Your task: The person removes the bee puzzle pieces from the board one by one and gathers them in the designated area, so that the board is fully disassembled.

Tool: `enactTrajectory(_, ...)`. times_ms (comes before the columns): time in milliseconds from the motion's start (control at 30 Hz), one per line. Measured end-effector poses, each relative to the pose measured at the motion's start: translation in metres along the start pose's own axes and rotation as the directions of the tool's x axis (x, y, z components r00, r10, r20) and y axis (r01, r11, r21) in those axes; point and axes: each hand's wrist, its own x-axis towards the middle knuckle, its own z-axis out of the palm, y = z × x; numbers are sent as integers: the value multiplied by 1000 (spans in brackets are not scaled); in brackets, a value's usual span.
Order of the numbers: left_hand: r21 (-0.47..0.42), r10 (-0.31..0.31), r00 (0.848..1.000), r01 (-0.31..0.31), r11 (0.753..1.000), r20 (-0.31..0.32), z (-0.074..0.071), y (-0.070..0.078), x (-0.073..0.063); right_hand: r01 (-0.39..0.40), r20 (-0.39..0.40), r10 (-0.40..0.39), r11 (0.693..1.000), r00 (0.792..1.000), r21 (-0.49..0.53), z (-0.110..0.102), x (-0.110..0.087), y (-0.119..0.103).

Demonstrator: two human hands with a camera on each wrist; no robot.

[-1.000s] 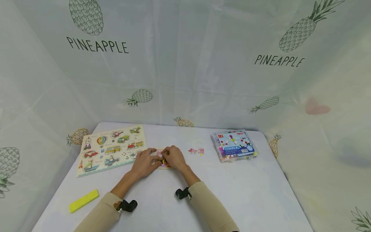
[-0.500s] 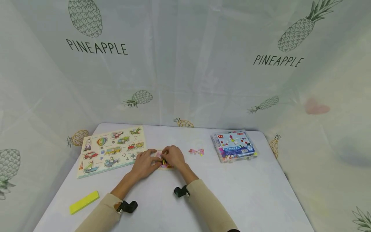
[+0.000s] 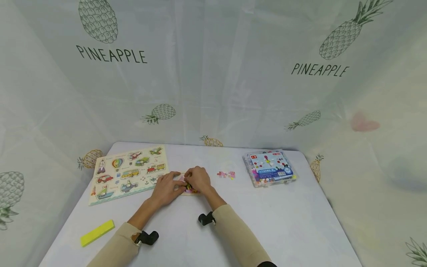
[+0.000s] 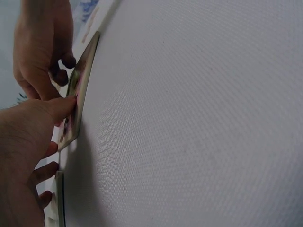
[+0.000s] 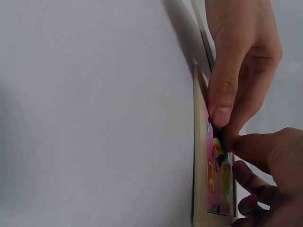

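Apparently to steady it, the left hand (image 3: 165,189) rested its thumb, fingers loosely spread, on the puzzle board (image 5: 213,184), head view lower centre; right hand (image 3: 199,180) fingers bunched narrowly above, grasp hidden.

Small puzzle board (image 5: 199,156) partly covered by left hand (image 3: 165,188) and right hand (image 3: 200,180); contact under the right fingers (image 5: 246,176) can't be made out. Near right corner of large picture board (image 3: 124,194) hidden by left hand. Fine print on box (image 3: 271,167) too small to be read. Sleeves (image 3: 241,237) cut off by near frame edge.
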Motion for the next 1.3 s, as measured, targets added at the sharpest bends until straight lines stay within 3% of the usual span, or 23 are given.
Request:
enactTrajectory(233, -9, 0, 1000, 0, 1000, 1, -4, 3, -1, 25, -19, -24, 999, 1000, 28, -1, 0, -3)
enactTrajectory(467, -5, -2, 1000, 2, 1000, 5, -2, 2, 0, -1, 12, -3, 961, 1000, 278, -5, 0, 3)
enactTrajectory(633, 1, -5, 1000, 5, 1000, 20, -1, 1, 0, -22, 20, 16, 934, 1000, 356, -20, 5, 14)
enactTrajectory(1000, -44, 5, 1000, -5, 999, 1, -4, 1, -1, -141, 95, 115, 929, 989, 343, -78, 12, 63)
enactTrajectory(1133, -44, -4, 1000, 4, 999, 6, -3, 0, 0, -216, 139, 178, 914, 974, 343, -87, 11, 80)
enactTrajectory(1300, -27, -8, 1000, 8, 1000, 9, -2, -1, -1, -218, 159, 176, 928, 971, 302, -88, 10, 93)
